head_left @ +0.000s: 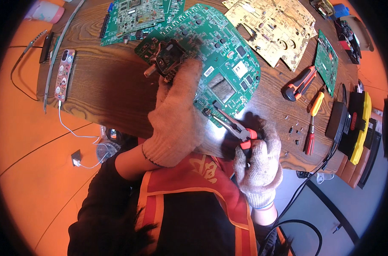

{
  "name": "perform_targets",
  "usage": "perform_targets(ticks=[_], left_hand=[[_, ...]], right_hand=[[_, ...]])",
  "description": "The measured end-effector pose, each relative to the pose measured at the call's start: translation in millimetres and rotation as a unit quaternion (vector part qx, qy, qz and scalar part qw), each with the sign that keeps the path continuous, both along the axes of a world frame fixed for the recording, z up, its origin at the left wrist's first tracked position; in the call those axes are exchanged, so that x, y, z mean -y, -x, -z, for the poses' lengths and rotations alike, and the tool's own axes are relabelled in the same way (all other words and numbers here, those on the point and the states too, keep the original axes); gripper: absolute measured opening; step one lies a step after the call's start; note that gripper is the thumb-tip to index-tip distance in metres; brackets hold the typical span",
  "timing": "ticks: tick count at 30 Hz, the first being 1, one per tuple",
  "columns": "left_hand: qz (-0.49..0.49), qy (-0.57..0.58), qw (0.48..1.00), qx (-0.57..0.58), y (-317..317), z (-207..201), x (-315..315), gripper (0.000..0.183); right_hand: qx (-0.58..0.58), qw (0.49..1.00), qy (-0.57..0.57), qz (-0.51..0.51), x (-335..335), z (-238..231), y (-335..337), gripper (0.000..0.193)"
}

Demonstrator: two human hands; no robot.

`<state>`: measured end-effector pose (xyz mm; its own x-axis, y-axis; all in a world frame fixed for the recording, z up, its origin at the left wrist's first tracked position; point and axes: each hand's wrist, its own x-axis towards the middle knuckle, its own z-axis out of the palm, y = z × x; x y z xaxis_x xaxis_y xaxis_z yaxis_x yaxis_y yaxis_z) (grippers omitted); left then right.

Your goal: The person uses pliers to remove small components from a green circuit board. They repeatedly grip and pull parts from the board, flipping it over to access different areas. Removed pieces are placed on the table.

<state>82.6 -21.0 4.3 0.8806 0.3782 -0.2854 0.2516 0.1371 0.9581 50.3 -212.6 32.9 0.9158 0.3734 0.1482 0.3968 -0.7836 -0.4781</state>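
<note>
Both my hands wear pale knitted work gloves. My left hand is closed at the lower left edge of a large green circuit board, holding it; its fingertips are partly hidden. Beside those fingers, over the board, is a dark boxy part with brownish pieces; I cannot tell whether it is fixed to the board. My right hand grips red-handled pliers. Their parted jaws reach the board's lower edge, close to a small dark component. A rectangular opening in the board shows the wooden table.
More green boards lie at the far left, and tan boards at the far right. A box cutter, a yellow-handled screwdriver and small loose parts lie right. A charging phone rests near the table's left edge.
</note>
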Motion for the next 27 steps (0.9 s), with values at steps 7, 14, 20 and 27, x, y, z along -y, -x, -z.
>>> perform_targets(ticks=[7,14,20,27], left_hand=[[0.104,-0.383,0.916,0.053,6,-9,-3,0.059],[0.153,-0.461,0.870,0.083,9,-18,0,0.069],[0.174,-0.412,0.889,0.104,9,-24,-3,0.073],[0.072,0.110,0.991,-0.023,-2,-36,7,0.054]], right_hand=[[0.024,0.999,0.034,0.014,-7,8,-2,0.033],[0.021,0.996,0.076,-0.030,0,-4,-4,0.036],[0.003,0.998,0.015,-0.058,13,7,-5,0.037],[-0.090,0.994,-0.037,-0.052,18,6,-1,0.041]])
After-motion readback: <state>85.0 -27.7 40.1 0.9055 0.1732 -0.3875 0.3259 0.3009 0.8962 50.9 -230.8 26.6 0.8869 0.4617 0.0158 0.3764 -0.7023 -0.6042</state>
